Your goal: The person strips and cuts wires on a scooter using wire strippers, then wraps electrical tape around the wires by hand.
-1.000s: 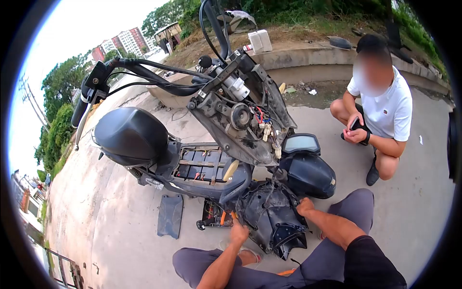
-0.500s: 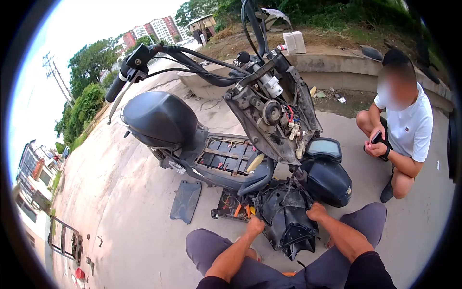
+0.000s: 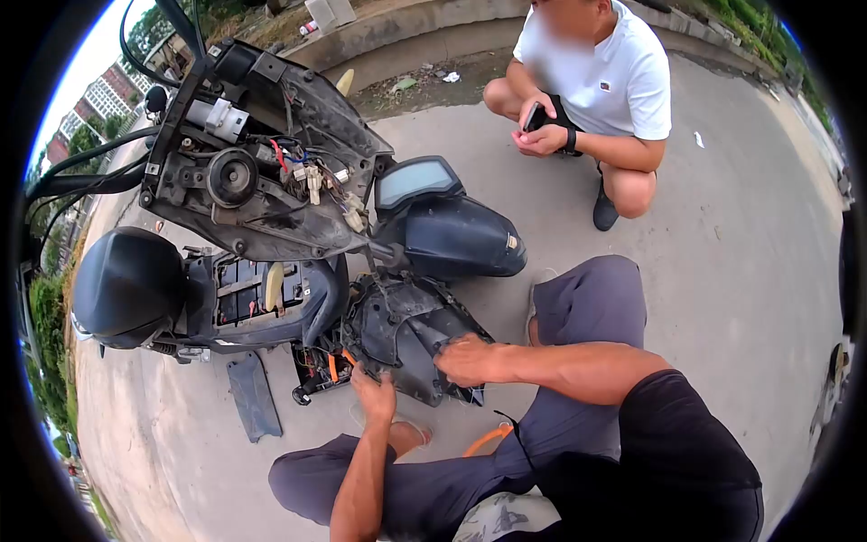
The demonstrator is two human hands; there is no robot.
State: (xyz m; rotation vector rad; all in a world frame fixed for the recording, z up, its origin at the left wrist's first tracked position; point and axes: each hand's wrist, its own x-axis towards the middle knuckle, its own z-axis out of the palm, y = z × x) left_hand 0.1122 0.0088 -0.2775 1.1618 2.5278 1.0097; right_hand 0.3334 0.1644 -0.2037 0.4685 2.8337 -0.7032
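A dusty black plastic scooter panel (image 3: 411,339) lies tilted on the ground in front of me, below the scooter's front end. My right hand (image 3: 465,359) is closed on the panel's right part, knuckles up. At the lower left edge of the panel, my left hand (image 3: 375,395) has its fingers curled against it; their tips are partly hidden. Just beside those fingers, orange handles (image 3: 334,366) stick out of an open tool box (image 3: 312,370). Above stands the stripped scooter, with its horn (image 3: 232,177) and loose wiring connectors (image 3: 314,183) exposed.
A person in a white shirt (image 3: 591,90) squats at the upper right, holding a phone (image 3: 535,117). The front wheel fender (image 3: 461,237) is close to the panel. A flat grey cover (image 3: 255,397) lies left of the tool box. Behind runs a concrete kerb (image 3: 397,41).
My view has swung right and closer, so the scooter sits further left. My right hand has come inward across the panel, which is turned differently. My left hand stays near its left edge.
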